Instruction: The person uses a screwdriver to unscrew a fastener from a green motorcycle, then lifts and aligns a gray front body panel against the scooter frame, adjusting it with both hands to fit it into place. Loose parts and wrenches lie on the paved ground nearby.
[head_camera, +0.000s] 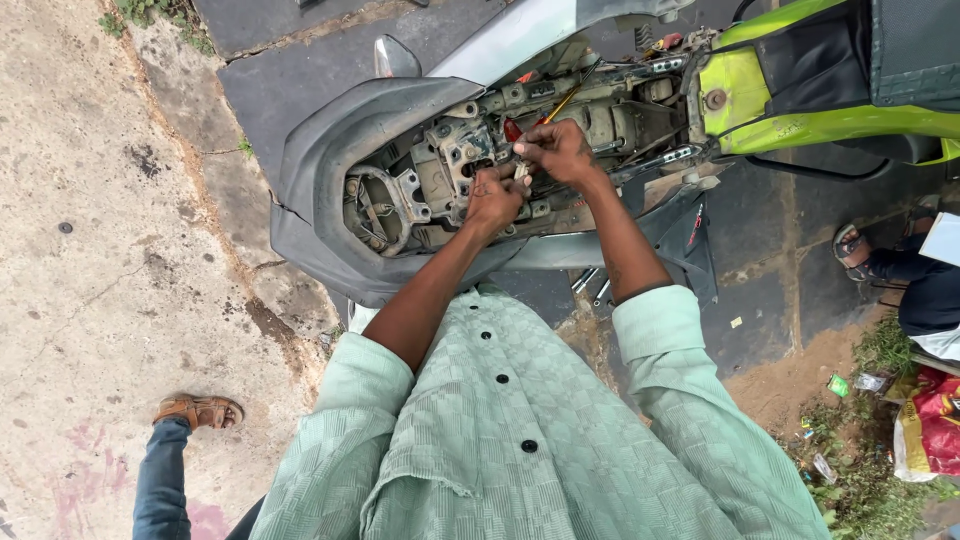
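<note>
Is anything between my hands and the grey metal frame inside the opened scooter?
Nothing visible. The left hand rests on the grey metal frame, and the right hand holds a yellow-shafted screwdriver just above it.

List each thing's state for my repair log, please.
Scooter: rear cover off, frame and wiring bare.
Left hand: fist closed, pressed on the frame parts.
Right hand: grip closed on a screwdriver, tilted, tip hidden.
Grey fender: still mounted, cracked at its left edge.
</note>
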